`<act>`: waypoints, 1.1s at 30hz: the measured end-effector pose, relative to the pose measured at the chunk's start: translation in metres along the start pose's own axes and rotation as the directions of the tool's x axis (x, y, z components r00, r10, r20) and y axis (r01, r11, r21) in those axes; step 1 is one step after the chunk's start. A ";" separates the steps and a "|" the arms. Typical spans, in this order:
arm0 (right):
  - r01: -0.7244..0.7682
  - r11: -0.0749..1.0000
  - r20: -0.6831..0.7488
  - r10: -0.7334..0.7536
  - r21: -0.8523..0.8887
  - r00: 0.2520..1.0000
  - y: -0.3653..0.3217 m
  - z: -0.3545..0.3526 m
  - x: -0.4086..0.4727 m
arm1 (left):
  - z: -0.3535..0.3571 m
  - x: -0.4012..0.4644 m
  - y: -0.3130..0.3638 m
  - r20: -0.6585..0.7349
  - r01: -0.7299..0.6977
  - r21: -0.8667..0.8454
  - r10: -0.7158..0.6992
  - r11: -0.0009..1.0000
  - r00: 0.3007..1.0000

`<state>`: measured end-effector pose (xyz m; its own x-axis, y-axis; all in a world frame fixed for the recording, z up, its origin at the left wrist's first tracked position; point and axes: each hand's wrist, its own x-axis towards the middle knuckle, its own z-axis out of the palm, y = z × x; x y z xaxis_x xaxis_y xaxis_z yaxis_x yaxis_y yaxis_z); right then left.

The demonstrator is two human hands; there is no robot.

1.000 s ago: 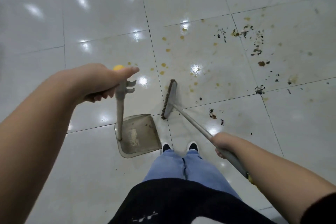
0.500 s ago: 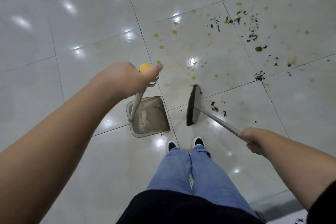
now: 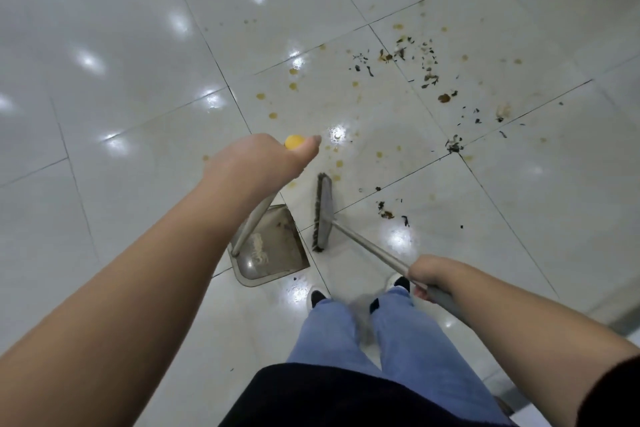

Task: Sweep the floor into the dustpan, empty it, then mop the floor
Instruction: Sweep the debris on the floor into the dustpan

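Glossy pale-grey tiled floor (image 3: 121, 184) with dark grout lines, reflecting ceiling lights. Scattered dark leaf-like debris (image 3: 429, 76) and yellowish-brown droplet stains (image 3: 273, 115) lie beyond the dustpan, towards the upper right.

Grey metal long-handled dustpan (image 3: 273, 250) rests flat on the floor just ahead of the person's dark shoes (image 3: 318, 296), its tray smeared with pale residue and carrying a few dark specks. Its upright handle ends in a yellow cap (image 3: 293, 141). The left hand (image 3: 263, 166) is wrapped around the handle top, thumb laid forward beside the cap.

Grey flat-headed broom with dark bristles (image 3: 322, 211) stands just right of the dustpan, bristle edge facing the tray, not touching it. The right hand (image 3: 429, 274) is curled firmly around the broom's metal shaft, right of the dustpan.

Against the view half a second earlier: the broom head has closed in from well right of the dustpan to just beside it, and the left arm now covers more of the handle. The debris lies unchanged.
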<state>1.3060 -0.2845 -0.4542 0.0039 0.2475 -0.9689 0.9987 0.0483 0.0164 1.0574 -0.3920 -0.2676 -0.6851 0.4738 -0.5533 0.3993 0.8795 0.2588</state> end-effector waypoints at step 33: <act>0.051 0.634 0.009 -0.091 0.771 0.996 0.259 -0.125 -0.012 | 0.046 0.021 0.211 0.599 0.125 -0.018 -0.090 0.992 0.796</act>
<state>1.5584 -0.1535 -0.4079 -0.0869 0.2335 -0.9685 0.6728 -0.7032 -0.2299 1.1553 -0.1983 -0.2611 -0.2165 0.2719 -0.9376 0.2994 0.9326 0.2013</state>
